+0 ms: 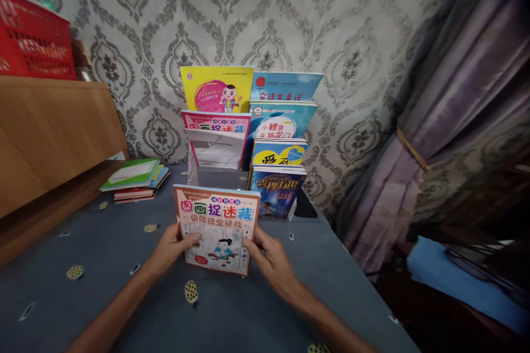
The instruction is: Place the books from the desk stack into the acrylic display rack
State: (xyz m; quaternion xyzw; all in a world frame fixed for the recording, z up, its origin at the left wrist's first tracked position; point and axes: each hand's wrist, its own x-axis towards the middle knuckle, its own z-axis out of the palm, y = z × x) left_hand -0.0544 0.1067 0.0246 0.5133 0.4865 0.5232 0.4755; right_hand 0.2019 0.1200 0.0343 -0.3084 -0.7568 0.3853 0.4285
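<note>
Both my hands hold a children's picture book (217, 220) with an orange cover and cartoon art, upright above the blue tablecloth (103, 265). My left hand (171, 248) grips its lower left edge, thumb on the cover. My right hand (269, 256) grips the lower right edge. Just behind the book stands a clear tiered book rack (215, 176) with several picture books: a yellow one (217, 88) at the top left, a matching orange one (215, 124) below it, blue ones (281, 121) on the right, a dark one (276, 190) at the bottom right.
A stack of thin books (134, 177) lies on the table to the left. A wooden cabinet (49, 132) with a red basket (35, 38) stands at far left. Purple curtains (447, 121) hang at right, past the table's edge. Patterned wallpaper is behind.
</note>
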